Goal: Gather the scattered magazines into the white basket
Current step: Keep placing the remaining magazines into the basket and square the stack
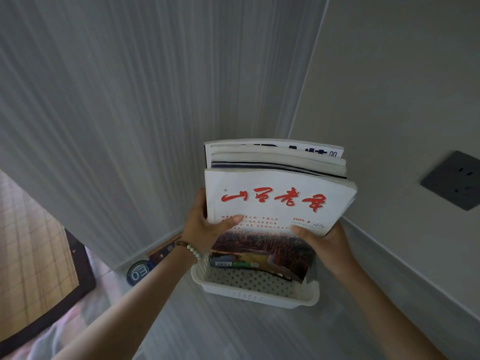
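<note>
The two walls [130, 100] met in a corner behind the work area, and the grey surface [233, 333] ran up to that corner. The stack of magazines [278, 178] stood upright over the far corner of the grey surface. Its long axis ran vertically, with the title end up and the covers facing the camera.

The front magazine [275, 198] carried a red brush-script title reading 山西老年, preceded by a small ® mark. Below the title was "2025 9" in red, with rows of smaller red text that were too blurred to read. A landscape photograph filled the lower cover. The rearmost magazine showed the tops of large dark-blue characters, mostly hidden.

The white basket [259, 294], perforated on its walls and floor, sat on the grey surface close to the corner. The lower edge of the stack was inside it; contact with the basket floor could not be determined.

The left hand [205, 229] gripped the left edge of the stack, with the thumb laid across the front cover. The right hand [324, 242] gripped the lower right edge, with the thumb also on the cover.

A dark wall socket [454, 180] was mounted on the right wall. A round blue label [139, 272] reading "E0" lay at the foot of the left wall. A beaded bracelet [191, 249] circled the left wrist.
</note>
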A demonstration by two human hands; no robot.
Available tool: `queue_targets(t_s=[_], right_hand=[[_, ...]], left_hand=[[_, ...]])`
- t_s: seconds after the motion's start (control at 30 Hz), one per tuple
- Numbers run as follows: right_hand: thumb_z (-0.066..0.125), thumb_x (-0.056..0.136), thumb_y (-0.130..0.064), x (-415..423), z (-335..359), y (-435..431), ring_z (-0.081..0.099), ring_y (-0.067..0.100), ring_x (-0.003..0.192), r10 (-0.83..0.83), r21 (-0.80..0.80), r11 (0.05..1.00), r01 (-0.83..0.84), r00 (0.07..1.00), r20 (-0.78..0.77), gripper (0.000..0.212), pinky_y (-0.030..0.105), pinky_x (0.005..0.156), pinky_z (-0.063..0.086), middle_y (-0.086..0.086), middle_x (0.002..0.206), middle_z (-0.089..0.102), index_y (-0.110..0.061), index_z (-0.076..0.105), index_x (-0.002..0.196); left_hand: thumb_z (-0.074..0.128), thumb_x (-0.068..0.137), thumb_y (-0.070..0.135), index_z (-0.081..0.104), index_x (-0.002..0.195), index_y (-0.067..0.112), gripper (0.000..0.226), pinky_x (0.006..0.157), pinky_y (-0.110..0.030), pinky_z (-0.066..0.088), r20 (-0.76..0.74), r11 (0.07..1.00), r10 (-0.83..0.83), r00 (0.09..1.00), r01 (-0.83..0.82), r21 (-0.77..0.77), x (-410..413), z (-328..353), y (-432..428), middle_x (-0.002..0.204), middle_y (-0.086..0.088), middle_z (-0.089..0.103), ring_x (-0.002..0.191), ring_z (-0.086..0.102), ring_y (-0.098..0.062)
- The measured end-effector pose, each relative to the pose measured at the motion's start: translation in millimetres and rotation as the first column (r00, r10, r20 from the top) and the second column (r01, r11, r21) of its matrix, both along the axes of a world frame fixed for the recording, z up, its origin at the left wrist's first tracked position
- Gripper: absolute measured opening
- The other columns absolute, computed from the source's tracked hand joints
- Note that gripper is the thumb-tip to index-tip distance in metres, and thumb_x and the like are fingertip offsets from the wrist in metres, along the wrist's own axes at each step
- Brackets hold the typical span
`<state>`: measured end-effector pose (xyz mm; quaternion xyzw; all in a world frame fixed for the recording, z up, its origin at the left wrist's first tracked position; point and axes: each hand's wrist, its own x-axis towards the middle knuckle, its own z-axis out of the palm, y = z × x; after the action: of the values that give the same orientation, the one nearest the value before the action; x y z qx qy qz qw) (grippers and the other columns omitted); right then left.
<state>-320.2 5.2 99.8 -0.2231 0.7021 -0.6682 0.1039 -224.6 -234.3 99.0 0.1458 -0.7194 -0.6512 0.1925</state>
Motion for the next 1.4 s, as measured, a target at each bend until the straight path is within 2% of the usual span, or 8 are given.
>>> queue_targets(t_s=[0.17,0.5,0.67,0.8,1.03,1.23,1.33,1.4], right_hand=[[0.074,0.069,-0.004,1,0,-1,0.067,0.009,0.100,0.024,0.021,1.000,-0.023,0.998,-0.049,0.041,0.021,0.076,0.056,-0.006,0.105,0.071,-0.024,0.063,0.104],[0.078,0.067,-0.019,6,-28,3,0.063,0.007,0.105,0.029,0.167,0.985,-0.042,0.996,0.082,0.053,0.032,0.085,0.057,-0.004,0.112,0.068,-0.019,0.058,0.116],[0.077,0.063,-0.035,7,-37,0,0.062,-0.004,0.100,-0.040,0.191,0.981,0.018,0.992,0.116,0.060,0.014,0.073,0.054,-0.011,0.112,0.067,-0.023,0.057,0.118],[0.077,0.063,-0.037,3,-36,-1,0.063,0.002,0.105,-0.048,0.178,0.984,0.027,0.993,0.112,0.063,0.023,0.081,0.056,-0.010,0.114,0.067,-0.023,0.056,0.121],[0.078,0.062,-0.037,1,-38,-10,0.059,0.014,0.114,-0.084,0.126,0.990,0.063,0.982,0.170,0.075,0.041,0.093,0.052,-0.002,0.124,0.062,-0.020,0.048,0.129],[0.077,0.066,-0.038,9,-39,2,0.053,0.009,0.119,-0.119,0.094,0.990,0.104,0.978,0.173,0.080,0.019,0.080,0.054,-0.007,0.132,0.054,-0.029,0.038,0.135],[0.062,0.080,-0.045,21,-43,15,0.046,0.015,0.129,-0.077,0.025,0.997,0.073,0.968,0.240,0.066,0.044,0.102,0.044,-0.003,0.140,0.047,-0.028,0.036,0.138],[0.048,0.084,-0.056,31,-47,19,0.045,0.022,0.130,-0.036,-0.010,0.999,0.040,0.958,0.283,0.061,0.054,0.106,0.036,0.002,0.140,0.048,-0.025,0.040,0.136]], left_hand=[[0.079,0.061,0.023,0.049,0.122,0.008,0.069,0.067,-0.009,0.051,-0.013,0.998,-0.030,0.999,0.029,-0.063,1,-8,-2,0.107,0.009,0.065,0.097,0.063,0.004],[0.069,0.051,0.070,0.048,0.115,0.040,0.074,0.063,-0.004,0.049,0.209,0.964,-0.199,0.957,0.230,-0.136,5,-20,-11,0.097,0.038,0.062,0.093,0.058,0.016],[0.067,0.054,0.068,0.046,0.122,0.033,0.079,0.075,-0.018,0.054,0.244,0.964,-0.199,0.949,0.234,-0.126,6,-30,-12,0.112,0.019,0.062,0.103,0.057,-0.001],[0.064,0.056,0.065,0.045,0.126,0.030,0.080,0.067,-0.009,0.047,0.256,0.964,-0.169,0.952,0.214,-0.159,2,-29,-13,0.108,0.023,0.058,0.100,0.054,0.000],[0.066,0.074,0.045,0.036,0.129,0.030,0.064,0.078,-0.020,0.049,0.242,0.983,-0.092,0.966,0.127,-0.133,0,-42,-5,0.125,0.004,0.056,0.109,0.052,-0.011],[0.062,0.069,0.050,0.029,0.133,0.029,0.075,0.077,-0.024,0.053,0.237,0.995,-0.065,0.969,0.082,-0.062,11,-44,-6,0.128,0.006,0.049,0.110,0.049,-0.011],[0.043,0.080,0.060,0.030,0.136,0.023,0.068,0.100,-0.049,0.044,0.286,0.999,-0.033,0.958,0.036,-0.004,18,-50,-10,0.137,-0.001,0.044,0.124,0.044,-0.022],[0.028,0.075,0.074,0.042,0.125,0.023,0.073,0.102,-0.049,0.041,0.286,0.998,-0.043,0.957,0.030,0.048,23,-49,-6,0.122,0.000,0.055,0.119,0.050,-0.026]])
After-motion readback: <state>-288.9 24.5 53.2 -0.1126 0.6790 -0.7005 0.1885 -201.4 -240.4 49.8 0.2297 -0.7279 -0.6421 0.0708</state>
